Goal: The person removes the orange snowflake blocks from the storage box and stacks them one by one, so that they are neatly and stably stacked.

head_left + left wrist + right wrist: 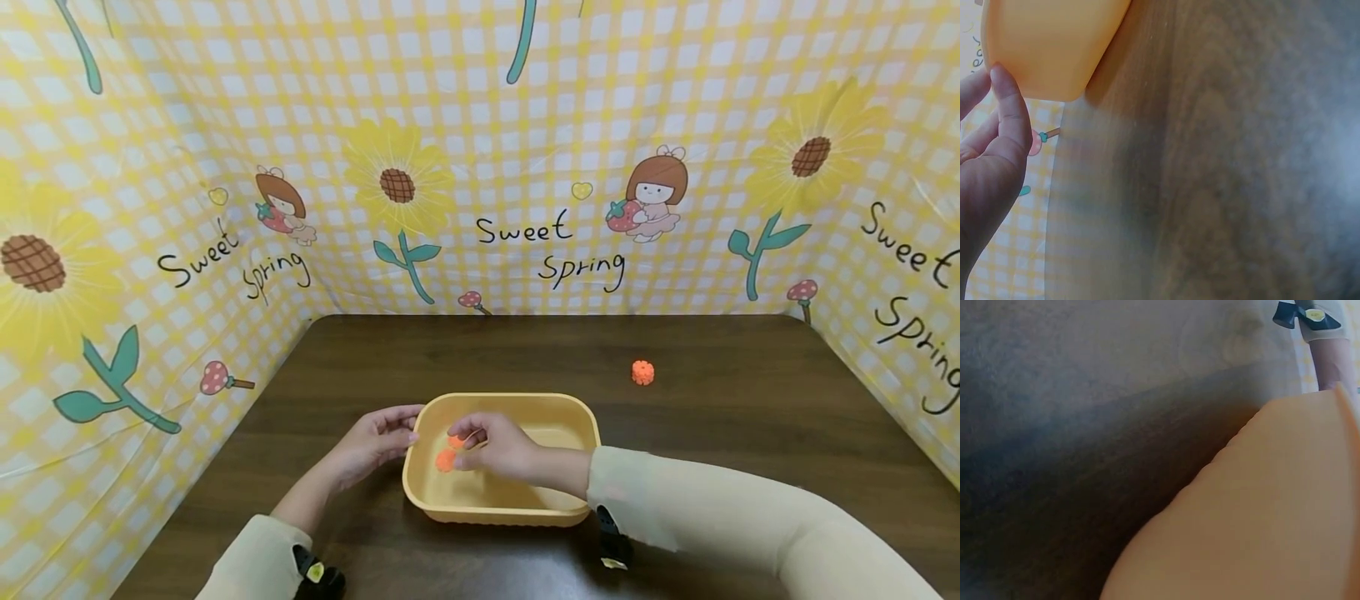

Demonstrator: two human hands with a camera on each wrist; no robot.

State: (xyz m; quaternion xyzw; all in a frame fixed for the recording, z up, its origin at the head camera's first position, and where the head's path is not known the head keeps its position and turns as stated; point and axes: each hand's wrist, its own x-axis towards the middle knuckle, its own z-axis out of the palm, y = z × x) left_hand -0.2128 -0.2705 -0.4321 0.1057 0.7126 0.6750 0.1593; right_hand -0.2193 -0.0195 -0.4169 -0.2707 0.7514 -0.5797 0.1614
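Observation:
A yellow rectangular plastic bin [502, 515] stands on the table, with two orange notched pieces, one [446, 461] nearer and one [456, 442] farther, at its left end. My right hand [498, 448] reaches into the bin over its right side. Its fingers are loosely bent, thumb and forefinger apart, right beside the orange pieces; whether they touch them is unclear. At the bin's left end my left hand [372, 443] rests its fingertips against the outside wall. The left wrist view shows those fingertips [999, 74] near the bin's rim. In the right wrist view, the bin wall [1260, 506] hides the right hand.
Another orange notched piece [642, 372], looking like a short stack, sits on the dark wooden table [720, 400] behind and right of the bin. A yellow checked cloth [480, 150] with flowers encloses the table at the back and sides.

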